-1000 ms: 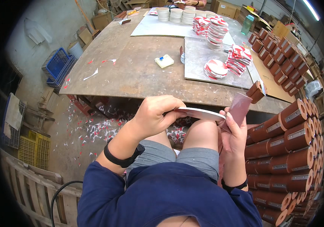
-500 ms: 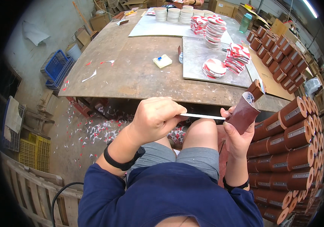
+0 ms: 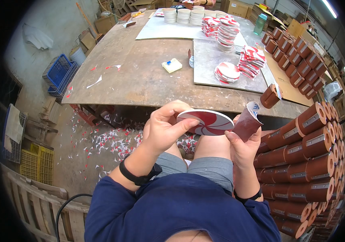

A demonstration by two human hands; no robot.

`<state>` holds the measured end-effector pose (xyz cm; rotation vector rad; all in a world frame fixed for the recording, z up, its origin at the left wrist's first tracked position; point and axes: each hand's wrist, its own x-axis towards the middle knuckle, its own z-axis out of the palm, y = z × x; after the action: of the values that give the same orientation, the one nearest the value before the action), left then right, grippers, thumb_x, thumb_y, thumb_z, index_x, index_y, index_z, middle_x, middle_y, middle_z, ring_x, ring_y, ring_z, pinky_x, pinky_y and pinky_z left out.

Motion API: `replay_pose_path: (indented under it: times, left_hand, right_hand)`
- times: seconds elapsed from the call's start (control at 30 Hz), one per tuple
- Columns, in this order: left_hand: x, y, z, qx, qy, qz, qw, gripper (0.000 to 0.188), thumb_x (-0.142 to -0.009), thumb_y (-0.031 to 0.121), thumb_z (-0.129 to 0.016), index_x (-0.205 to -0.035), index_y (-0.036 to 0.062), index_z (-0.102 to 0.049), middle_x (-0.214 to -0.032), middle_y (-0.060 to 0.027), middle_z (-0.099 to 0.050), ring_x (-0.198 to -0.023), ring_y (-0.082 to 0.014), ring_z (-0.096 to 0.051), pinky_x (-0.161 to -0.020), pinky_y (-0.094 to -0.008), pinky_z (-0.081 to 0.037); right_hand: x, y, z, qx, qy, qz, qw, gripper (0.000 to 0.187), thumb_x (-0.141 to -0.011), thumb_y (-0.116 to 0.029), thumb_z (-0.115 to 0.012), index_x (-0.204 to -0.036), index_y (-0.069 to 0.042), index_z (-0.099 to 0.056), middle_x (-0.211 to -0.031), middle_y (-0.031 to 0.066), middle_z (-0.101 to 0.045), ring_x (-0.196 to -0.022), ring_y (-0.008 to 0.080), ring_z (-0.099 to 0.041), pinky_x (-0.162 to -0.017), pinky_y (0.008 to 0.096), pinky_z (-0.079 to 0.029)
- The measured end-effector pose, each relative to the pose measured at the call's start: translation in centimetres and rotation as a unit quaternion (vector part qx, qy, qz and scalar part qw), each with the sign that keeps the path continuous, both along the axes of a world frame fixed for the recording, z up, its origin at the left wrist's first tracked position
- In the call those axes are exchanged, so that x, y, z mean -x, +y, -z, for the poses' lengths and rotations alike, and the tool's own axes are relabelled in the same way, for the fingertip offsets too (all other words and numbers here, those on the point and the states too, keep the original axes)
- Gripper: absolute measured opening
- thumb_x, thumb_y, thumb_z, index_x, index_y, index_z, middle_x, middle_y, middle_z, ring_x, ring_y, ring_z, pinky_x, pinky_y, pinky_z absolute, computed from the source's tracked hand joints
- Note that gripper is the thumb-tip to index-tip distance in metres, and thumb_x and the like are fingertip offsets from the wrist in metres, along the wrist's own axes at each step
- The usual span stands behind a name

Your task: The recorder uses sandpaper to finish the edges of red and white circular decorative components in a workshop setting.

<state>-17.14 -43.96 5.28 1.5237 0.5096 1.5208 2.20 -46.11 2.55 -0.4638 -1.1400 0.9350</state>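
Observation:
My left hand (image 3: 169, 128) pinches the left edge of a round disc (image 3: 210, 123) with a red and white swirl face, tilted toward me above my lap. My right hand (image 3: 243, 147) grips a curled dark-red sheet that looks like sandpaper (image 3: 247, 125), its pale printed back showing at the top. The right thumb and fingertips meet the disc's right edge. Beyond them on the table lie a short stack of swirl discs (image 3: 227, 71) and a pile of trimmed red and white pieces (image 3: 252, 62).
A wooden table (image 3: 140, 76) spans the space ahead, with a pale yellow block (image 3: 171, 65) on it. Brown cylinders (image 3: 301, 151) are stacked close on my right, and one brown piece (image 3: 270, 96) stands at the table edge. Paper scraps (image 3: 112, 137) litter the floor.
The disc has turned from edge-on to show its swirl face. My right hand and the sandpaper have shifted slightly left and down; my left hand has rotated with the disc.

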Motion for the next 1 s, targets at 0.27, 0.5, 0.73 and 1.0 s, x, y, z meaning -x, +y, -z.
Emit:
replay_pose_path:
  times: [0.27,0.5,0.73,1.0]
  left_hand:
    - [-1.4,-0.5,3.2,0.2,-0.071,0.054,0.976,0.024,-0.077,0.002,-0.064,-0.101,-0.0014,-0.059,-0.091,-0.0044,-0.062,-0.079,-0.0079,-0.056,-0.069,-0.0213,-0.046]
    - [0.6,1.0,2.3,-0.098,0.117,-0.09,0.984,0.024,-0.072,-0.007,-0.058,-0.095,-0.0021,-0.062,-0.099,-0.0192,-0.062,-0.098,-0.0297,-0.059,-0.086,-0.0363,-0.046]
    - [2.5,2.1,1.8,-0.185,0.136,-0.174,0.958,0.027,-0.067,-0.002,-0.06,-0.094,-0.0014,-0.064,-0.098,-0.0158,-0.063,-0.098,-0.0306,-0.058,-0.088,-0.037,-0.044]
    - [3.6,3.5,1.6,-0.219,0.136,-0.212,0.943,0.023,-0.07,0.003,-0.06,-0.092,-0.0019,-0.063,-0.098,-0.0172,-0.062,-0.098,-0.0324,-0.058,-0.086,-0.0382,-0.045]
  right_hand:
    - [1.6,0.7,0.8,0.093,0.091,-0.05,0.99,0.048,-0.069,0.013,-0.063,-0.11,-0.007,-0.048,-0.099,0.0075,-0.054,-0.088,0.0143,-0.054,-0.078,0.0278,-0.046]
    - [0.5,2.5,2.1,0.197,-0.025,-0.002,0.98,0.029,-0.078,-0.003,-0.063,-0.105,-0.003,-0.053,-0.087,0.0002,-0.056,-0.074,0.006,-0.051,-0.065,0.0185,-0.04]
    - [0.4,3.9,1.8,0.209,-0.036,0.011,0.977,0.033,-0.078,-0.002,-0.062,-0.11,-0.002,-0.052,-0.093,-0.0006,-0.055,-0.082,0.0056,-0.05,-0.072,0.02,-0.041]
    - [1.0,5.5,1.4,0.181,-0.07,0.017,0.981,0.035,-0.078,-0.001,-0.062,-0.111,-0.001,-0.052,-0.099,0.0001,-0.053,-0.091,0.008,-0.049,-0.081,0.0225,-0.039]
